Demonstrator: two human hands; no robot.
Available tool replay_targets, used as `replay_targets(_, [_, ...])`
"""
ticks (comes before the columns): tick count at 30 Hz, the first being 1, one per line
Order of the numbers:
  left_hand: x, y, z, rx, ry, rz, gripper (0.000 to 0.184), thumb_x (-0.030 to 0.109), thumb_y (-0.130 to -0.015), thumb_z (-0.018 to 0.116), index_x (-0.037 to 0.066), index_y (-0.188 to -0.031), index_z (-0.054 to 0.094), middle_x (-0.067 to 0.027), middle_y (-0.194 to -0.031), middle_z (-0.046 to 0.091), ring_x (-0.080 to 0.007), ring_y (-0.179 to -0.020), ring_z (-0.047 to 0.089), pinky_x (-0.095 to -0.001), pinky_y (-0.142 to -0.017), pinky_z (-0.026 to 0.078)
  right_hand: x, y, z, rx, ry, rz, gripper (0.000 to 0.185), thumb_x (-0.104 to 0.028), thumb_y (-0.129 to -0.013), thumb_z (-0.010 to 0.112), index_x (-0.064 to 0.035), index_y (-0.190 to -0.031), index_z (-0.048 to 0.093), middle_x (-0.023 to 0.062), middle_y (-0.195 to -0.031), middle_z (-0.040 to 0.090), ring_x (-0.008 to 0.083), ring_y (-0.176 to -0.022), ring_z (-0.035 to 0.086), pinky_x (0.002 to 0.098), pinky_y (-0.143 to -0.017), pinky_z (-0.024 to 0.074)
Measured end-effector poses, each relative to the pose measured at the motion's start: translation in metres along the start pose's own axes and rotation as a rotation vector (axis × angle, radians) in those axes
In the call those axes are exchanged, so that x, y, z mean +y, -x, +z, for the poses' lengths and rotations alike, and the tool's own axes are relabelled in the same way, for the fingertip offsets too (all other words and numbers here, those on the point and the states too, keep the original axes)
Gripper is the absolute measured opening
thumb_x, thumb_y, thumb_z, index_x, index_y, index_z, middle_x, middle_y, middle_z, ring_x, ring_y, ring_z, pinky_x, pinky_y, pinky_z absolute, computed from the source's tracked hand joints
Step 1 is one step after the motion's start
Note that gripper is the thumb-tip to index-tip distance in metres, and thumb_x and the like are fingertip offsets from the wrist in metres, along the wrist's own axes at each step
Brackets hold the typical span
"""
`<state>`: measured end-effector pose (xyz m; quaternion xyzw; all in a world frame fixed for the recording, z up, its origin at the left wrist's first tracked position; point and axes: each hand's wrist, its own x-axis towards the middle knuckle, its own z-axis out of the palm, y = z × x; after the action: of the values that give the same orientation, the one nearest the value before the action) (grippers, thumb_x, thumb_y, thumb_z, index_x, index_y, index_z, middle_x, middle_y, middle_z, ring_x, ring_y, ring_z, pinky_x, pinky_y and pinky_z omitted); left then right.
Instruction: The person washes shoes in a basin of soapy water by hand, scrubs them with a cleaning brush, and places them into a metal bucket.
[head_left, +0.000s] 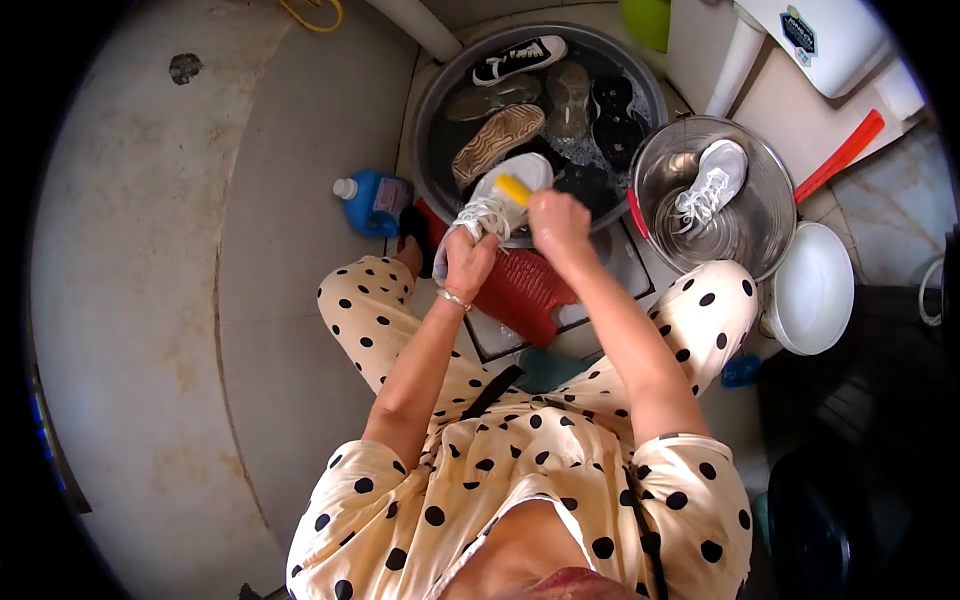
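My left hand [469, 262] grips a white lace-up sneaker [487, 212] by its heel end, toe pointing away from me over the rim of a large grey basin [421, 150]. A yellow brush [513, 190] is closed in my right hand [560, 225], its yellow end against the sneaker's toe area; its bristles are hidden. Several shoes soak in the basin, among them a black-and-white sneaker [520, 60] and one with its tan sole up [497, 142]. Below my hands lies a red ridged washboard [520, 295].
To the right stands a metal pot [665, 215] with red handles, holding another white sneaker [716, 180]. Beside it is a white bowl [815, 290]. A blue bottle [374, 204] with a white cap stands left of the basin. A red handle [842, 155] juts out behind the pot.
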<state>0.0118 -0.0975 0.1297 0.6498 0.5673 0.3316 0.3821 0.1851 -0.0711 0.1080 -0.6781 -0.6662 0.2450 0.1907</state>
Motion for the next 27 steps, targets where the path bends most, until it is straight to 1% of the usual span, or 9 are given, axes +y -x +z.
replay_targets(5, [0.024,0.018,0.004,0.03,-0.025,0.216,0.03,0.001,-0.072,0.052,-0.007,-0.098,0.065,-0.0081,-0.091,0.068,-0.0153,-0.083,0.061,-0.0271,-0.075,0.049,0.023,-0.014,-0.007,0.051,-0.014,0.115,0.02,-0.011,-0.087,0.049,-0.0036,-0.084,0.068,0.0197,-0.084,0.069,0.0354,-0.081,0.069,0.0461,-0.067,0.0568])
replay_targets(6, [0.008,0.016,0.004,0.048,0.013,0.019,0.028,0.002,-0.07,0.053,-0.006,-0.094,0.065,-0.0084,-0.086,0.068,-0.0161,-0.078,0.062,-0.0277,-0.072,0.049,0.012,-0.006,-0.006,0.015,-0.013,0.086,0.02,-0.01,-0.086,0.05,-0.004,-0.084,0.068,0.0193,-0.084,0.069,0.0355,-0.081,0.069,0.0458,-0.068,0.0568])
replay_targets(9, [0.01,0.005,-0.007,0.0,-0.014,-0.009,0.027,0.001,-0.07,0.053,-0.006,-0.093,0.065,-0.0071,-0.082,0.067,-0.0155,-0.075,0.061,-0.0282,-0.069,0.049,-0.022,0.021,0.014,0.003,-0.028,-0.042,0.019,-0.011,-0.086,0.051,-0.004,-0.083,0.068,0.0188,-0.082,0.069,0.0359,-0.079,0.069,0.0453,-0.07,0.0565])
replay_targets(14, [0.008,0.017,-0.005,0.037,-0.01,0.163,0.026,0.002,-0.071,0.055,-0.007,-0.093,0.066,-0.0069,-0.083,0.067,-0.0137,-0.078,0.06,-0.0267,-0.073,0.048,0.028,-0.015,-0.007,0.063,0.03,0.138,0.019,-0.009,-0.086,0.051,-0.003,-0.087,0.069,0.0206,-0.085,0.069,0.0358,-0.081,0.069,0.045,-0.068,0.0566])
replay_targets(17, [0.004,0.015,-0.007,0.086,0.051,-0.092,0.028,0.001,-0.07,0.056,-0.009,-0.094,0.065,-0.0086,-0.084,0.067,-0.0134,-0.079,0.059,-0.0261,-0.074,0.048,0.023,-0.009,0.004,0.156,-0.034,0.227,0.019,-0.011,-0.087,0.05,-0.0006,-0.085,0.066,0.0204,-0.081,0.068,0.0357,-0.078,0.069,0.0462,-0.066,0.0565])
replay_targets(19, [-0.031,-0.004,-0.009,0.103,0.072,-0.096,0.02,0.002,-0.067,0.057,-0.007,-0.084,0.065,-0.0057,-0.076,0.063,-0.013,-0.069,0.056,-0.0267,-0.065,0.046,-0.003,0.02,0.015,0.069,-0.054,0.003,0.019,-0.013,-0.087,0.05,-0.0005,-0.083,0.064,0.0211,-0.077,0.067,0.0368,-0.074,0.068,0.0479,-0.066,0.0558])
replay_targets(21, [-0.009,-0.012,-0.003,0.226,0.374,-0.314,0.015,0.002,-0.067,0.057,-0.005,-0.078,0.064,-0.0032,-0.072,0.061,-0.0129,-0.063,0.054,-0.027,-0.06,0.043,-0.031,0.041,0.012,0.087,-0.147,-0.111,0.02,-0.018,-0.089,0.052,-0.003,-0.082,0.064,0.0197,-0.076,0.067,0.037,-0.077,0.069,0.0475,-0.067,0.0558])
replay_targets(23, [0.005,-0.007,-0.004,0.217,0.461,-0.313,0.007,0.001,-0.066,0.056,-0.001,-0.07,0.062,-0.0014,-0.069,0.058,-0.0131,-0.058,0.049,-0.0267,-0.056,0.04,-0.01,0.025,0.016,0.121,-0.013,-0.133,0.02,-0.015,-0.088,0.051,-0.0012,-0.083,0.064,0.021,-0.074,0.067,0.0371,-0.073,0.069,0.0467,-0.062,0.056])
replay_targets(27, [0.011,0.009,-0.008,0.151,0.415,-0.36,0.005,0.0,-0.066,0.057,-0.001,-0.067,0.061,-0.0026,-0.068,0.057,-0.0134,-0.06,0.05,-0.027,-0.056,0.04,0.032,-0.013,-0.004,0.226,-0.051,0.227,0.02,-0.011,-0.089,0.048,-0.002,-0.084,0.065,0.021,-0.076,0.068,0.0368,-0.071,0.069,0.0457,-0.061,0.0564])
